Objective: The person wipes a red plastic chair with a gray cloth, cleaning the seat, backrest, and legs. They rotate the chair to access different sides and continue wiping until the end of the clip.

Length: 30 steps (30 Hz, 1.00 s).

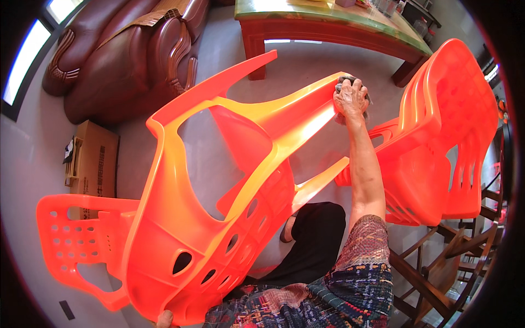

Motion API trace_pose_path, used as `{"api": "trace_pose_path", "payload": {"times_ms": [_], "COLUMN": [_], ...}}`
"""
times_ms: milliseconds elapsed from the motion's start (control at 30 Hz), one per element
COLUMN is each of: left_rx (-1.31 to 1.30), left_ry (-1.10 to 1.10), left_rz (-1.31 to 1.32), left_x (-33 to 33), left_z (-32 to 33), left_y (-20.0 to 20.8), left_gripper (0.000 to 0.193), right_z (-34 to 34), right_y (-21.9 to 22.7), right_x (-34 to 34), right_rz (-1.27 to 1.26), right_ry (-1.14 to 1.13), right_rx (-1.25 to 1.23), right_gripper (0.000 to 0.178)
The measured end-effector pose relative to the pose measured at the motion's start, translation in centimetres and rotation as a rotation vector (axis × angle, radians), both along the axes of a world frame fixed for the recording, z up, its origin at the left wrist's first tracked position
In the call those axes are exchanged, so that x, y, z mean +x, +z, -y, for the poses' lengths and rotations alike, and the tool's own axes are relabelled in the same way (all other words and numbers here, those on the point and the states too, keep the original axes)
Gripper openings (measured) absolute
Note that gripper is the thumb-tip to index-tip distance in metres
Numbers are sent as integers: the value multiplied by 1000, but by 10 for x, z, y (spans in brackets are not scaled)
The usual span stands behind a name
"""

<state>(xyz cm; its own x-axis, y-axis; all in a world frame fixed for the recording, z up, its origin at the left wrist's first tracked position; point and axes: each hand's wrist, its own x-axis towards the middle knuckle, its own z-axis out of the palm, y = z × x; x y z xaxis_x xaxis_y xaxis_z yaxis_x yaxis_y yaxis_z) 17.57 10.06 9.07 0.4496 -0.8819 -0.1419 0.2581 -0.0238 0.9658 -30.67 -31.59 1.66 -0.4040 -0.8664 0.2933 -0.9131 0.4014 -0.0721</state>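
Observation:
A bright orange-red plastic chair [164,229] lies tipped on its side across my lap, its legs pointing away and to the right. My right hand [351,98] is closed round a crumpled dark grey cloth [367,101], pressing it against the tip of one chair leg [322,90]. At the lower edge, the thumb of my left hand [165,318] rests on the chair's rim; the other fingers are hidden. Holes dot the chair's panel at the far left, and larger oval openings show in its side nearest me.
Several stacked orange-red plastic chairs [437,142] stand at the right. Behind are a brown leather sofa [120,71] and a wooden table [328,30] with a greenish top. A cardboard box [98,158] stands left; wooden folding furniture [432,273] is at lower right.

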Motion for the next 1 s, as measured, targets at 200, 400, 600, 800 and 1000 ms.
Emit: {"api": "trace_pose_path", "payload": {"times_ms": [200,400,600,800,1000], "left_rx": [23,35,30,41,86], "left_ry": [16,-26,-3,1,-53], "left_rz": [-16,-58,-49,-54,-100], "left_x": [-3,-9,-13,-15,-19], "left_z": [-13,-17,-15,-20,-17], "left_y": [0,1,2,10,13], "left_gripper": [59,61,62,63,65], "right_z": [-20,26,8,-4,61], "right_y": [27,20,-12,20,12], "right_x": [34,-4,77,164,219], "right_rz": [573,351,297,261,472], "right_ry": [643,143,401,875,975], "right_rx": [160,-128,-69,204,641], "right_gripper": [27,43,43,34,45]}}
